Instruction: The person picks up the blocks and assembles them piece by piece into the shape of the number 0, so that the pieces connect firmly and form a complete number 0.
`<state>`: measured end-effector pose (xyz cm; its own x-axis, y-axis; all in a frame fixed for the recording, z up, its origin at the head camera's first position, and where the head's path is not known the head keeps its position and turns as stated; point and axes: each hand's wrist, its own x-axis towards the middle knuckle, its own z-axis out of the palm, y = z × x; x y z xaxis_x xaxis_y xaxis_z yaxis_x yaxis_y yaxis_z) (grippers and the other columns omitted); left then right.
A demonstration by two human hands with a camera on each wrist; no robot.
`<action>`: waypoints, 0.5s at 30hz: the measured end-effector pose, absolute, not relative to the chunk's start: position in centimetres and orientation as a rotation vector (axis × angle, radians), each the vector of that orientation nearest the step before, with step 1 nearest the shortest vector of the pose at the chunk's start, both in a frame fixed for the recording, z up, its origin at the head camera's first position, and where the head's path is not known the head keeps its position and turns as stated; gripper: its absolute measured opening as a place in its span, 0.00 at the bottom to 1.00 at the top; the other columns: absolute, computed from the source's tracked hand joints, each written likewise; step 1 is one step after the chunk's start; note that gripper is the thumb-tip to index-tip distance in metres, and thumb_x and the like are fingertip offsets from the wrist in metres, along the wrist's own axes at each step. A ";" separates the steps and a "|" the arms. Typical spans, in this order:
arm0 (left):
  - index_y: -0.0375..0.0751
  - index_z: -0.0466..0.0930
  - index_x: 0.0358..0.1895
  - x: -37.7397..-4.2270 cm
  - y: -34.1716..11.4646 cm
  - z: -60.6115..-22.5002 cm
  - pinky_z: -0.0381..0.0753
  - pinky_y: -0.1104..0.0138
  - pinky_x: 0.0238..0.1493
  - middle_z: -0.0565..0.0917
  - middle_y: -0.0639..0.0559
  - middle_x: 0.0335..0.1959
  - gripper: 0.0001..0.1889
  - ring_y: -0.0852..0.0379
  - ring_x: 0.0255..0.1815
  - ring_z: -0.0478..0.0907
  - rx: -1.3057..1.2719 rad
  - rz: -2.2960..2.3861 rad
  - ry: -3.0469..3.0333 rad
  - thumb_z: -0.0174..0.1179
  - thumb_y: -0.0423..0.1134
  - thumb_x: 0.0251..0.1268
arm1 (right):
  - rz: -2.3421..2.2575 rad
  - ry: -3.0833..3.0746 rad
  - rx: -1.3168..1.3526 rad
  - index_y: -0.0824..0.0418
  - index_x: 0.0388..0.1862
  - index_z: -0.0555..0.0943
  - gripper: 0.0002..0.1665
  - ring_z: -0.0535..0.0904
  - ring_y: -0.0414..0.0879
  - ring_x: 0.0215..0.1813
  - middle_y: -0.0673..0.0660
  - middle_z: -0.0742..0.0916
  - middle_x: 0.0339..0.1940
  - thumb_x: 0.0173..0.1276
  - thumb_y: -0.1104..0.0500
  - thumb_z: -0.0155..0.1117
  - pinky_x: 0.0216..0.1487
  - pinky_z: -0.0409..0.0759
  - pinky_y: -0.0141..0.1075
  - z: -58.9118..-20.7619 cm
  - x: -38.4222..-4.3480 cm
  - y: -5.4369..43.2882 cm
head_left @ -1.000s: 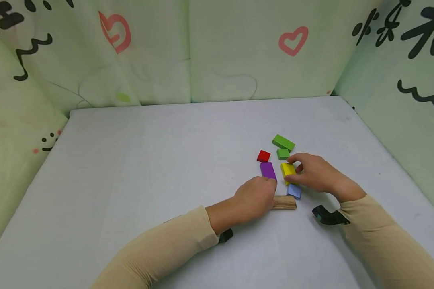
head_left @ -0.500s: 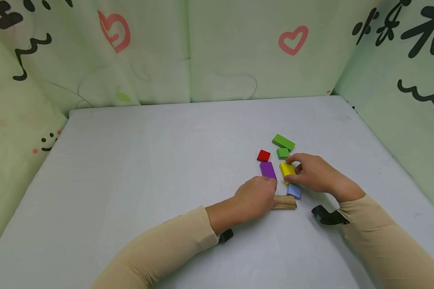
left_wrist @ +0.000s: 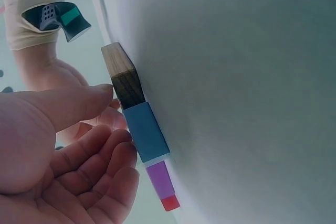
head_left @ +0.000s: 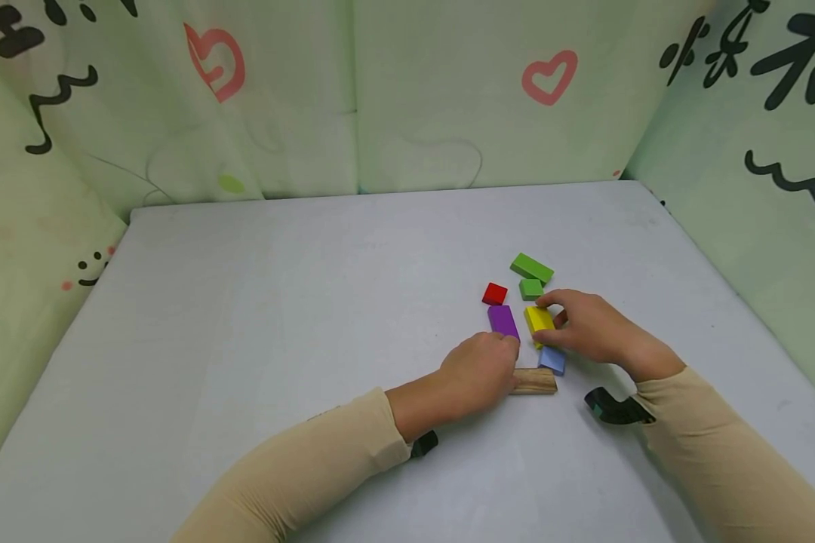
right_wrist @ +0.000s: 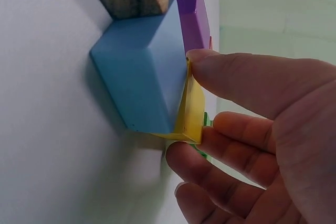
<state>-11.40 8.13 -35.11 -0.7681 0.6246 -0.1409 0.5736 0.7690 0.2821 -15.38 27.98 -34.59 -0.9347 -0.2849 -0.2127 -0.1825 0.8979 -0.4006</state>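
Note:
In the head view, my left hand (head_left: 477,373) is bent over the left end of the wooden block (head_left: 535,381). Its thumb and curled fingers lie along a blue block (left_wrist: 147,132), which the hand hides from above. A purple block (head_left: 503,321) starts at its fingertips. My right hand (head_left: 591,326) pinches a yellow block (head_left: 539,323) between thumb and fingers. The light blue block (right_wrist: 131,72) touches the yellow one's near end and the wooden block. Together the blocks outline part of a ring on the table.
A red block (head_left: 494,293) sits behind the purple one. Two green blocks, a short one (head_left: 531,289) and a longer one (head_left: 532,268), lie beyond the yellow block. The white table (head_left: 278,324) stretches left, with a printed curtain (head_left: 414,113) behind.
The yellow block has shifted slightly left in my right hand's grip since the oldest frame. My left hand and the other blocks have stayed where they were.

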 end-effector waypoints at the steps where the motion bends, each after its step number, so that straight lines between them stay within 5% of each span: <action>1: 0.41 0.81 0.55 -11.4 8.1 -35.1 0.77 0.76 0.41 0.83 0.56 0.38 0.19 0.63 0.38 0.77 0.939 0.330 2.737 0.68 0.47 0.66 | -0.552 2.797 -0.355 0.73 0.62 0.74 0.34 0.80 0.58 0.46 0.68 0.83 0.51 0.64 0.54 0.73 0.46 0.83 0.49 -34.6 -15.4 28.0; 15: 0.42 0.81 0.54 -11.5 8.2 -35.2 0.77 0.77 0.40 0.82 0.57 0.36 0.19 0.64 0.36 0.76 0.930 0.336 2.739 0.69 0.47 0.65 | -0.524 2.851 -0.344 0.72 0.64 0.72 0.35 0.79 0.61 0.51 0.70 0.80 0.56 0.67 0.51 0.70 0.49 0.82 0.54 -34.1 -15.3 28.5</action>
<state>-11.48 8.18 -35.19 -0.7723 0.6194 -0.1412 0.5669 0.7722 0.2869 -15.34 28.54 -34.08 -0.9480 -0.2668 -0.1735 -0.1877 0.9089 -0.3723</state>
